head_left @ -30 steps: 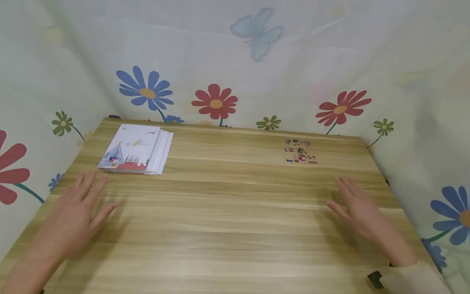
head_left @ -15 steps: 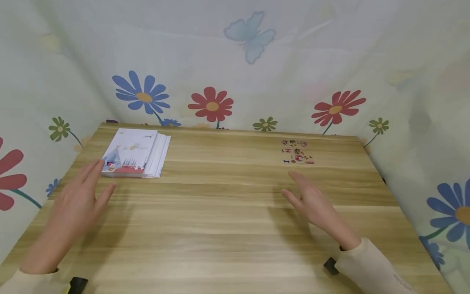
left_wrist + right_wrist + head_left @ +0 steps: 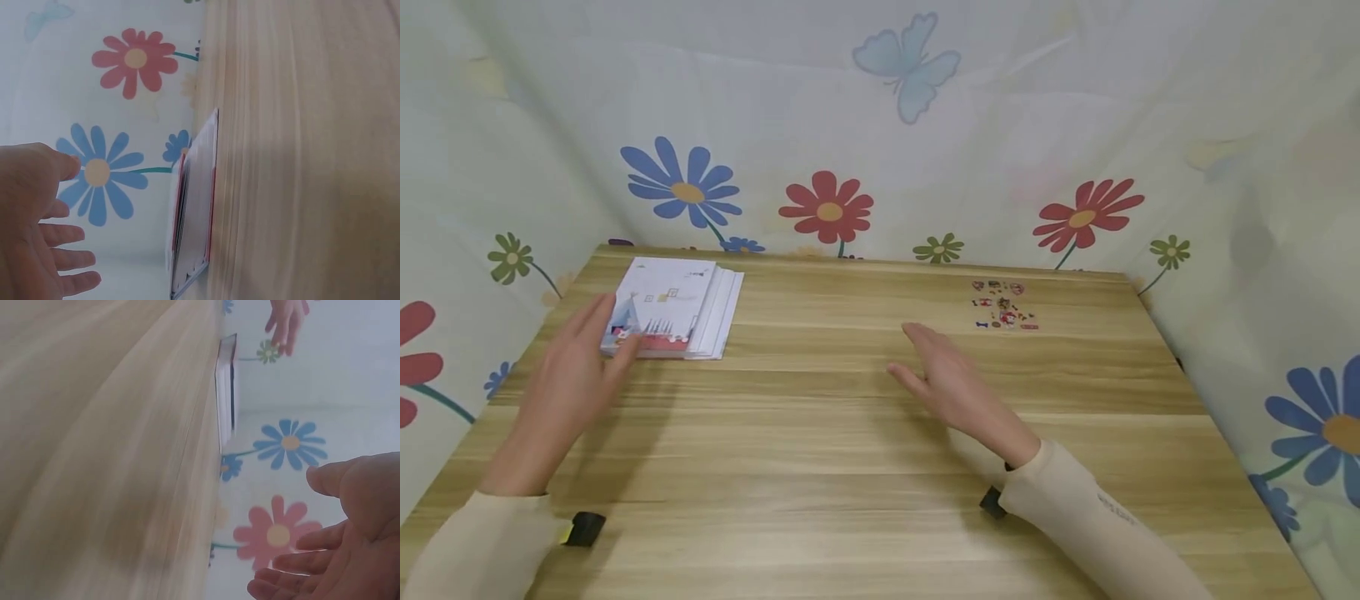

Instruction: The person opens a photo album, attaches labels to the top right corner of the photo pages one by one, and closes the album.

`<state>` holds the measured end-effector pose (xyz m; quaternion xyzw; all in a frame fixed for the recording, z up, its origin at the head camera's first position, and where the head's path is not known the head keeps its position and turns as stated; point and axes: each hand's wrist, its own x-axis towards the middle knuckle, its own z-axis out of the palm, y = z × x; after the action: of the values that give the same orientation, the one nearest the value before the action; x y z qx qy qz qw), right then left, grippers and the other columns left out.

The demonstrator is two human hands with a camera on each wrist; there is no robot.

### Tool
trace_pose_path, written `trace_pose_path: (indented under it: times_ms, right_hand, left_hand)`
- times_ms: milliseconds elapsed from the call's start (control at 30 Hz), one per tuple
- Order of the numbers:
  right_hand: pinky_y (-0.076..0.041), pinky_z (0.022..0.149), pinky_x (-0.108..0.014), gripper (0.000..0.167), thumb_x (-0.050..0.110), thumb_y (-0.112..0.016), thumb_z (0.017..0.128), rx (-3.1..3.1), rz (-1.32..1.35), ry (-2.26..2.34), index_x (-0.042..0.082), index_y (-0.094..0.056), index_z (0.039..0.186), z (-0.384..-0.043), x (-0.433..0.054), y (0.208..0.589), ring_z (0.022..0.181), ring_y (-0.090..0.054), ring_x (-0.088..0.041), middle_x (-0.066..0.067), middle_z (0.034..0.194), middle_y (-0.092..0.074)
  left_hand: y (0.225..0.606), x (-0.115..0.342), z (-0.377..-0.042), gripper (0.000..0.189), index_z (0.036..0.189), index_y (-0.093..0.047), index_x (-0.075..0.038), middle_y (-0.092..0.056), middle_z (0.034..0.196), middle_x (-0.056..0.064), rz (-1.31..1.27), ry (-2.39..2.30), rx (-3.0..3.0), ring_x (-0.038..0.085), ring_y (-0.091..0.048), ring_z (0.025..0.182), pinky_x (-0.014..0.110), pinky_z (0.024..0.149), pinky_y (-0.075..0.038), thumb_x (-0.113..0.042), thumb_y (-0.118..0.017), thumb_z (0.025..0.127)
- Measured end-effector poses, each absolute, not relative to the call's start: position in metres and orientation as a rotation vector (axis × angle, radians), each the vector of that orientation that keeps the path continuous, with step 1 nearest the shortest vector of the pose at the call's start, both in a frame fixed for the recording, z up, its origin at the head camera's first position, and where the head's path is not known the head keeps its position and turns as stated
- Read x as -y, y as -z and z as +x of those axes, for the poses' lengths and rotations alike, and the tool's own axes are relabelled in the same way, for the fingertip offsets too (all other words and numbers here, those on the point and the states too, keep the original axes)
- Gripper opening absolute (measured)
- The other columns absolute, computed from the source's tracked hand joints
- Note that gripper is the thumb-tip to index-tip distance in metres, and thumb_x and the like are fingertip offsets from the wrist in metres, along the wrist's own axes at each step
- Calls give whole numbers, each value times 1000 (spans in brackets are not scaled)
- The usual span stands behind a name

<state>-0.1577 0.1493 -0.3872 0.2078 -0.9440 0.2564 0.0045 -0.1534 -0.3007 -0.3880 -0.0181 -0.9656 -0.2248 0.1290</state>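
Note:
A thick book [image 3: 662, 292] with a pale illustrated cover lies at the back left of the table; its white lower layers stick out on its right side. My left hand [image 3: 568, 367] hovers over the book's near left corner, fingers extended and thumb apart, holding nothing. In the left wrist view the book [image 3: 199, 206] stands a short way from the fingertips. My right hand [image 3: 958, 387] is in the air over the middle of the table, fingers straight and nothing in it. Beyond it lies a clear sheet of small colourful stickers [image 3: 1004, 305].
The wood-grain table [image 3: 820, 500] reaches back to a white cloth [image 3: 775, 100] printed with flowers and a butterfly, which hangs behind and along both sides. Black wrist devices [image 3: 992, 502] show at both sleeves.
My right hand has swept left, from the table's right side to its middle. My left hand has moved slightly forward to the book's near corner. Book and stickers stay put.

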Motion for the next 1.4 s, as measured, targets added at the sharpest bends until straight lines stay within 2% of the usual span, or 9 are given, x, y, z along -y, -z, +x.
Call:
trace_pose_path:
  times_ms: [367, 667, 1000, 1400]
  right_hand:
    - [-34, 119, -47, 65, 36, -63, 104, 2946, 715, -888, -1, -43, 154, -182, -92, 380, 146, -41, -33, -20, 157, -44]
    - [-33, 120, -43, 66, 37, -61, 105, 2982, 747, -942, -2, -41, 155, -203, -54, 377, 147, -41, -31, -19, 157, -45]
    - [-34, 120, -39, 65, 39, -59, 106, 2993, 733, -974, -2, -44, 153, -217, -15, 382, 146, -43, -29, -17, 156, -48]
    - [-34, 119, -34, 65, 43, -56, 106, 3056, 681, -1007, 1, -45, 155, -230, 45, 393, 145, -43, -24, -13, 157, -48]
  left_hand:
    - [389, 309, -172, 74, 163, -17, 0, -18, 166, 30, 39, 694, 2850, 52, -17, 151, 69, 118, -16, -39, -48, 109]
    - [387, 325, -184, 75, 161, -16, 5, -20, 161, 37, 65, 709, 2880, 56, -18, 148, 72, 116, -18, -43, -42, 109]
    - [390, 334, -196, 80, 162, -14, 4, -15, 162, 37, 147, 740, 2908, 55, -11, 151, 75, 114, -16, -49, -40, 108]
    - [398, 346, -211, 80, 161, -14, 7, -16, 160, 41, 120, 812, 2918, 58, -12, 148, 73, 115, -14, -48, -39, 108]
